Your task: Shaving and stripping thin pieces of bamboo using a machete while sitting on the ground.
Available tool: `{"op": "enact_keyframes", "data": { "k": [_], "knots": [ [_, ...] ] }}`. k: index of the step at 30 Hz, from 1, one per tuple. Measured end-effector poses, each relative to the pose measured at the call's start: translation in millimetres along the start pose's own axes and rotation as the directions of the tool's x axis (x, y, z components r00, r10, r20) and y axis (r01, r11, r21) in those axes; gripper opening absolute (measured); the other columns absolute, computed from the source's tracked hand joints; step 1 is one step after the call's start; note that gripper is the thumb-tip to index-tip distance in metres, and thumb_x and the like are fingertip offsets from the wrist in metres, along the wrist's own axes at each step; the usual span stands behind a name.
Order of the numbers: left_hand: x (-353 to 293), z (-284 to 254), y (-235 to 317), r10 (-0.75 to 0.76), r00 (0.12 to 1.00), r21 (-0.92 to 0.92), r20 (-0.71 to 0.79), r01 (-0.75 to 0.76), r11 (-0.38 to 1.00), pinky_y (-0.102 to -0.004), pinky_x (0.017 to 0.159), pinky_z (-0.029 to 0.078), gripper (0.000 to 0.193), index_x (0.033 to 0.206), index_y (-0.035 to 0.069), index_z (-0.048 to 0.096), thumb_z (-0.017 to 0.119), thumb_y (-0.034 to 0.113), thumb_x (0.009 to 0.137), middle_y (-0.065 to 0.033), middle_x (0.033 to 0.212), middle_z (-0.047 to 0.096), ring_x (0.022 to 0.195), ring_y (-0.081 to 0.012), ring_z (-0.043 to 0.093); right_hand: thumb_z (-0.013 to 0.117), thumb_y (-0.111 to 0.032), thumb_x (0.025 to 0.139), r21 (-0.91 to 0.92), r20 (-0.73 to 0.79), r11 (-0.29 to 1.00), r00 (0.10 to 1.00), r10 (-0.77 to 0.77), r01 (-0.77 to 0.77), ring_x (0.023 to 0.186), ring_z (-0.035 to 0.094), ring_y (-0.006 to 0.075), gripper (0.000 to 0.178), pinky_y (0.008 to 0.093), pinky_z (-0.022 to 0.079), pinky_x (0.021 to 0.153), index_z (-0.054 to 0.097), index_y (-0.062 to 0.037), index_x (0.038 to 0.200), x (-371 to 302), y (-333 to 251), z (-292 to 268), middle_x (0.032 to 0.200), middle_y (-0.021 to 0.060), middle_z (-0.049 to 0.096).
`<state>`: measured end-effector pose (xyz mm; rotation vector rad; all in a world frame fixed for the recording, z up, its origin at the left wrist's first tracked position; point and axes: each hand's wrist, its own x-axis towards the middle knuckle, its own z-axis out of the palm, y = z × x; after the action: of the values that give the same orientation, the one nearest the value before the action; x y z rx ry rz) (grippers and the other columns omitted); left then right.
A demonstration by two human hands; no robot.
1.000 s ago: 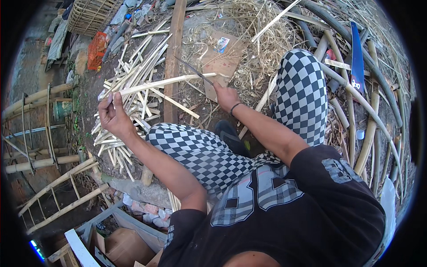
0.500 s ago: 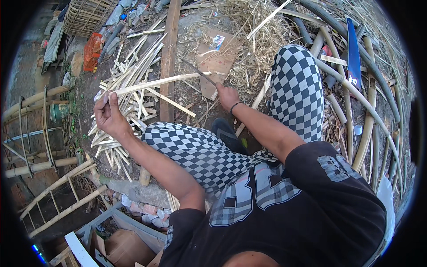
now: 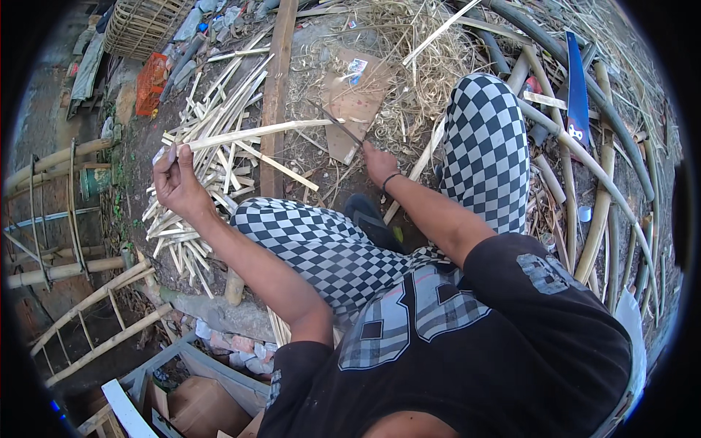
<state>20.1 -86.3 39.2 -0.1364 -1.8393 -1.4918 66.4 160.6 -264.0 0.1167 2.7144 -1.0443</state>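
Note:
A pale split bamboo strip reaches from left to right in front of me. Its left end is pinched between the thumb and fingers of my left hand. My right hand is wrapped round the handle of a thin dark-bladed knife. The blade points away to the left and crosses the strip near its right end; whether the edge bites into the bamboo is too small to tell. Beneath the strip runs a long brown wooden board. A brown cardboard piece lies on the ground behind the knife.
Many cut bamboo strips are heaped at left. Curly shavings cover the far ground. At right, a blue handsaw rests among bamboo poles. An orange crate and a woven basket stand far left, a bamboo ladder nearer.
My right hand and the knife have shifted slightly right and toward me along the strip's end. My left hand keeps its pinch on the strip, almost unmoved.

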Motion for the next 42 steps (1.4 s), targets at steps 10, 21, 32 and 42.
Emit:
{"op": "enact_keyframes", "data": {
  "k": [10,21,32,42],
  "knots": [
    [-3,-10,1,-0.015,0.999,0.038,-0.03,0.017,0.999,-0.0294,0.086,0.057,0.017,0.093,0.0,0.063,0.075,-0.005,0.083,-0.0121,0.102,0.066,0.094,-0.0173,0.065,0.048,-0.006,0.087,0.027,0.006,0.939,0.94,-0.342,0.342,0.071,0.067,0.0438,0.027,0.0548,0.053,0.064,0.044,-0.0022,0.114,-27,-76,-41,0.076,0.025,0.067],
    [5,-14,-7,0.065,0.998,0.09,0.016,-0.066,0.994,-0.0317,0.088,0.06,0.018,0.099,0.0,0.063,0.074,-0.002,0.085,-0.0174,0.11,0.066,0.101,-0.0205,0.066,0.051,-0.013,0.088,0.044,0.197,0.996,0.978,0.069,-0.079,0.1,0.066,0.0451,0.043,0.0507,0.053,0.088,0.045,0.0021,0.127,0,6,28,0.101,0.0307,0.067],
    [-13,28,28,0.036,0.999,0.0,0.033,-0.036,0.999,-0.0255,0.082,0.055,0.019,0.101,-0.005,0.063,0.071,-0.007,0.085,-0.0133,0.107,0.066,0.095,-0.0159,0.066,0.048,-0.012,0.094,0.383,-0.202,0.86,0.939,-0.278,0.337,0.068,0.061,0.0514,0.025,0.0599,0.048,0.067,0.045,0.0002,0.116,-39,-148,-124,0.067,0.0292,0.061],
    [-23,49,38,0.185,0.975,0.023,0.122,-0.189,0.982,-0.0213,0.069,0.055,0.009,0.092,-0.004,0.064,0.07,-0.007,0.086,-0.0098,0.097,0.067,0.08,-0.01,0.065,0.054,-0.004,0.085,0.287,-0.344,0.739,0.785,-0.515,0.61,0.058,0.062,0.0464,0.024,0.055,0.05,0.055,0.041,-0.0001,0.105,-77,-236,-193,0.057,0.0245,0.059]
  ]
}}
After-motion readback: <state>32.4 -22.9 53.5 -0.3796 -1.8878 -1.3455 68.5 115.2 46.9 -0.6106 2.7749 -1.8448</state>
